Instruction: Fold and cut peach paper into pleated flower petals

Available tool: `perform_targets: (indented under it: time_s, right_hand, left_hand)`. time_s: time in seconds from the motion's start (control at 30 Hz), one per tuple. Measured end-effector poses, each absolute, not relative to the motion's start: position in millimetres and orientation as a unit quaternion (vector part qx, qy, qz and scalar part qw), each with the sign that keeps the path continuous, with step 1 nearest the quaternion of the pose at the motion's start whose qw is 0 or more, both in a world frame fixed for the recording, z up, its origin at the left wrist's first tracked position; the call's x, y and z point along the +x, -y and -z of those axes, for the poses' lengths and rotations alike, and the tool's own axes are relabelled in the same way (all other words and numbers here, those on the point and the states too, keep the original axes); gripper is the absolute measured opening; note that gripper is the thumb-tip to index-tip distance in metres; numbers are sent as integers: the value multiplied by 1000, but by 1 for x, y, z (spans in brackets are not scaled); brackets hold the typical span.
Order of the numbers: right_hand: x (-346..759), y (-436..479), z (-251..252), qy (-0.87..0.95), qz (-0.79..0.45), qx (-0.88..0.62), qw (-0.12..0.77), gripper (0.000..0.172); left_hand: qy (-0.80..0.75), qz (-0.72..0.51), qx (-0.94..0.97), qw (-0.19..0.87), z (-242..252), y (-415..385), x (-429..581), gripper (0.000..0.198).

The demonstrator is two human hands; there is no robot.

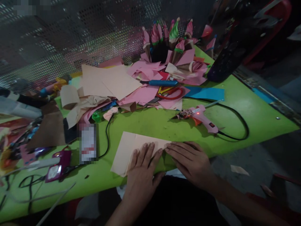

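A cream sheet of paper (121,153), with a crease near its left side, lies close to the table's front edge. My left hand (144,171) rests flat on it, fingers spread and pointing away from me. My right hand (191,160) reaches in from the right, its fingers stretched out side by side. Its fingertips touch the paper's right end and nearly meet my left fingers. Part of the sheet is hidden under both hands. Right of the paper and farther back lies a pink hot glue gun (203,119) with a small red light on.
Behind are red-handled scissors (172,93), a blue-handled cutter (163,83), cream sheets (108,81) and pink paper scraps. Paper ice-cream cones (174,31) stand at the back. A dark bottle (222,64) stands at right. Cords and a purple power socket (58,166) occupy the left.
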State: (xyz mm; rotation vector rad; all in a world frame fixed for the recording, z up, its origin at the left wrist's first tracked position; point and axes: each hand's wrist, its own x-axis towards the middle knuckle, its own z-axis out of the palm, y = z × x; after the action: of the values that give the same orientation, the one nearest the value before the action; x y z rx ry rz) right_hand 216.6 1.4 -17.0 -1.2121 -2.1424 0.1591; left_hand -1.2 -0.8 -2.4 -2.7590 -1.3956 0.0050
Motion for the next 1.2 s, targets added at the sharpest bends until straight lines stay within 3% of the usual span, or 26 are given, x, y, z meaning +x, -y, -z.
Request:
perform_targets:
  time_s: [0.5, 0.73, 0.97, 1.2]
  right_hand:
    - [218, 1, 24, 847, -38, -473, 241, 47]
    - [218, 1, 25, 849, -23, -471, 237, 43]
    - [210, 1, 19, 862, 1, -480, 163, 49]
    - [210, 2, 26, 846, -12, -491, 210, 44]
  left_hand:
    - [474, -2, -880, -28, -4, 8, -11, 68]
    - [494, -5, -870, 2, -4, 22, -42, 64]
    - [498, 9, -867, 13, 0, 25, -45, 58]
    - [501, 27, -865, 14, 6, 25, -46, 62]
